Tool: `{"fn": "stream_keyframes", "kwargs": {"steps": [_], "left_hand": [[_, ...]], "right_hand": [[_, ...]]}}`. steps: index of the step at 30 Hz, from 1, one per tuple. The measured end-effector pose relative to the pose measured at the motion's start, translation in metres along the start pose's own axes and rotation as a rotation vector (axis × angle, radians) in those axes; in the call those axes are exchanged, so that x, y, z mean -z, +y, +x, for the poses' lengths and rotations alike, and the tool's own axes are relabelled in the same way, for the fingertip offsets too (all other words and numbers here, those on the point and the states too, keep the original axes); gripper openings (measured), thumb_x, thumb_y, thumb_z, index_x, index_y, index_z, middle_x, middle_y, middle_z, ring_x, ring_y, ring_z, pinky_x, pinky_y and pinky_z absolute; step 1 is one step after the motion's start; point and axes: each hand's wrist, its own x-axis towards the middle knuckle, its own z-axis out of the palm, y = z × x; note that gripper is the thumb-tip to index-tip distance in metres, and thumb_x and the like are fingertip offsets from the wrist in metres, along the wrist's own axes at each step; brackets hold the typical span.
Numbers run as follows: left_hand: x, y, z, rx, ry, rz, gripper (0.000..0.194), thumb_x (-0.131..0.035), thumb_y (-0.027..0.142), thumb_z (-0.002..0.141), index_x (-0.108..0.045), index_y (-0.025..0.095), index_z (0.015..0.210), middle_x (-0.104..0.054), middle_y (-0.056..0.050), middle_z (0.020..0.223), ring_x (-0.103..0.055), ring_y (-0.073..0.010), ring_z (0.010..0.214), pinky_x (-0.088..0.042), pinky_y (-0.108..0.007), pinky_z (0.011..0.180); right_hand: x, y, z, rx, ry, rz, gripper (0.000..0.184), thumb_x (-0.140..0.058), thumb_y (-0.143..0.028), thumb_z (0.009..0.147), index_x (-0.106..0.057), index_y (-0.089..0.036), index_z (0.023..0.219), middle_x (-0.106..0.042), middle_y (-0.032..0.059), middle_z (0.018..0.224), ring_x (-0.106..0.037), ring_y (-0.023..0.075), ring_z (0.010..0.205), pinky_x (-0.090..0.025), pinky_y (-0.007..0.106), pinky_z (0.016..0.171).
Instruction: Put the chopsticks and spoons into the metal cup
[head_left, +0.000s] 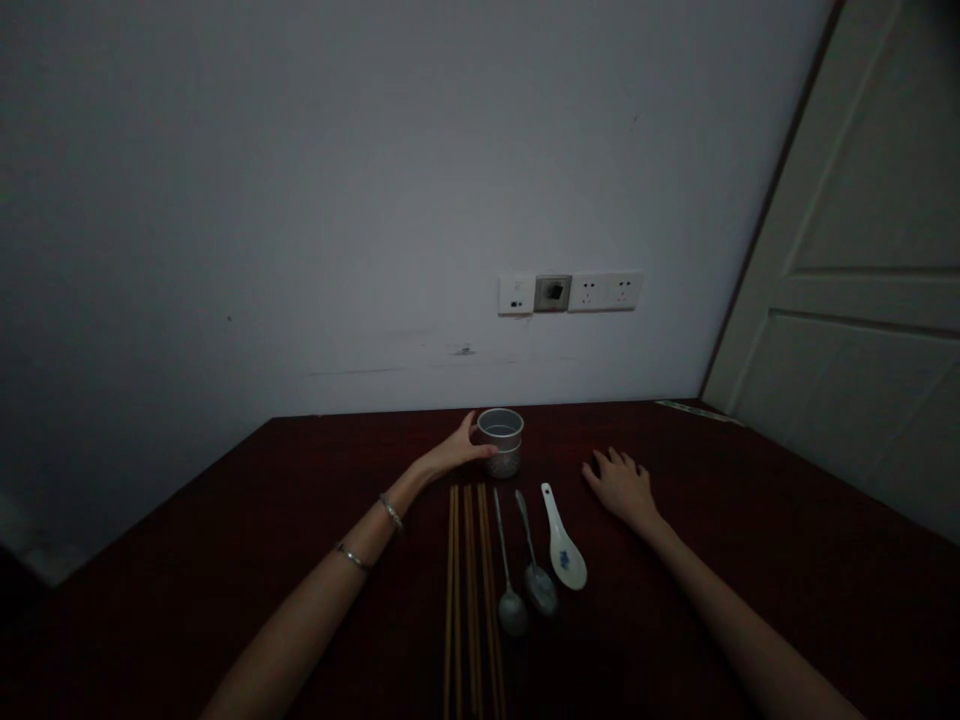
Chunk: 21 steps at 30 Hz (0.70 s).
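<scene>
left grip [459, 447] clasps one cup [506, 460], right grip [622, 488] spread; six chopsticks [457, 580], three spoons [567, 562].

The picture is dim and gray. The wall [375, 200] above the cup [500, 455] is the lightest big part, and the table [225, 540] below the cup goes almost black. I can't tell where the light comes from. The cup's rim has a small, soft shine, with no strong glare. Things near the cup look a bit soft. Far right of the cup, the door [862, 370] leans and looks stretched. Far left looks dark and blurry.
</scene>
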Motion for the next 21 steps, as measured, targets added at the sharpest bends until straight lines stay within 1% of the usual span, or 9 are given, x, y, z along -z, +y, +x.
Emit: {"fn": "stream_keyframes", "kwargs": {"steps": [4, 6, 8, 10, 12, 14, 16, 19, 21], "left_hand": [[0.017, 0.014, -0.009, 0.096, 0.001, 0.008, 0.103, -0.08, 0.036, 0.053, -0.025, 0.013, 0.137, -0.04, -0.023, 0.134, -0.042, -0.0284, 0.122, -0.033, -0.041, 0.099], [0.024, 0.017, -0.016, 0.122, 0.014, 0.045, 0.099, -0.078, 0.039, 0.057, -0.026, 0.014, 0.137, -0.039, -0.023, 0.134, -0.043, -0.0276, 0.121, -0.035, -0.039, 0.097], [0.028, 0.019, -0.024, 0.156, 0.041, 0.107, 0.085, -0.07, 0.045, 0.064, -0.032, 0.016, 0.134, -0.042, -0.02, 0.132, -0.046, -0.0255, 0.118, -0.039, -0.036, 0.093], [0.031, 0.022, -0.033, 0.181, 0.095, 0.191, 0.067, -0.062, 0.049, 0.071, -0.041, 0.017, 0.127, -0.047, -0.017, 0.128, -0.049, -0.0234, 0.113, -0.045, -0.033, 0.085], [0.033, 0.027, -0.041, 0.197, 0.183, 0.282, 0.053, -0.059, 0.048, 0.073, -0.05, 0.017, 0.114, -0.055, -0.014, 0.118, -0.054, -0.022, 0.105, -0.048, -0.028, 0.073], [0.033, 0.031, -0.047, 0.237, 0.24, 0.348, 0.04, -0.06, 0.043, 0.072, -0.056, 0.015, 0.1, -0.061, -0.011, 0.102, -0.059, -0.0194, 0.091, -0.048, -0.023, 0.059], [0.032, 0.032, -0.053, 0.313, 0.204, 0.398, 0.028, -0.059, 0.037, 0.071, -0.058, 0.014, 0.087, -0.063, -0.007, 0.084, -0.061, -0.0153, 0.072, -0.044, -0.019, 0.049], [0.029, 0.031, -0.061, 0.43, 0.031, 0.525, 0.018, -0.058, 0.031, 0.069, -0.058, 0.013, 0.07, -0.059, -0.001, 0.063, -0.055, -0.0102, 0.05, -0.038, -0.017, 0.04], [0.026, 0.029, -0.066, 0.468, -0.058, 0.638, 0.016, -0.057, 0.028, 0.068, -0.057, 0.013, 0.062, -0.055, 0.001, 0.054, -0.051, -0.0081, 0.042, -0.035, -0.016, 0.038]], "right_hand": [[0.001, 0.0, 0.0, 0.006, 0.004, 0.004, 0.055, -0.029, -0.046, 0.087, -0.047, -0.014, 0.127, -0.04, 0.0168, 0.136, -0.031, 0.0313, 0.126, -0.024, 0.05, 0.098], [0.002, 0.0, -0.001, 0.003, 0.002, 0.008, 0.055, -0.029, -0.046, 0.087, -0.047, -0.014, 0.127, -0.04, 0.0166, 0.135, -0.031, 0.0312, 0.126, -0.024, 0.049, 0.097], [0.002, 0.0, -0.001, -0.003, -0.005, 0.013, 0.055, -0.029, -0.046, 0.086, -0.047, -0.014, 0.128, -0.04, 0.0164, 0.135, -0.031, 0.0312, 0.126, -0.024, 0.049, 0.098], [0.002, 0.0, -0.001, -0.008, -0.008, 0.018, 0.055, -0.029, -0.047, 0.086, -0.048, -0.015, 0.127, -0.04, 0.0162, 0.136, -0.032, 0.0313, 0.126, -0.024, 0.049, 0.098], [0.002, 0.0, -0.001, -0.004, -0.005, 0.021, 0.056, -0.029, -0.047, 0.086, -0.048, -0.015, 0.127, -0.04, 0.016, 0.136, -0.032, 0.0314, 0.126, -0.024, 0.049, 0.098], [0.002, 0.0, -0.001, -0.001, -0.006, 0.025, 0.056, -0.028, -0.047, 0.086, -0.047, -0.015, 0.128, -0.04, 0.0159, 0.136, -0.031, 0.0314, 0.126, -0.024, 0.049, 0.098], [0.002, 0.0, -0.001, -0.004, -0.013, 0.03, 0.056, -0.028, -0.047, 0.086, -0.047, -0.015, 0.128, -0.039, 0.0159, 0.136, -0.031, 0.0314, 0.127, -0.023, 0.049, 0.098], [0.001, 0.0, -0.001, -0.003, -0.018, 0.033, 0.055, -0.028, -0.046, 0.086, -0.046, -0.015, 0.128, -0.039, 0.0163, 0.136, -0.03, 0.0309, 0.127, -0.023, 0.049, 0.098], [0.001, 0.001, -0.001, 0.003, -0.016, 0.031, 0.054, -0.028, -0.045, 0.086, -0.047, -0.015, 0.128, -0.04, 0.0161, 0.136, -0.031, 0.0303, 0.127, -0.023, 0.049, 0.099]]}}
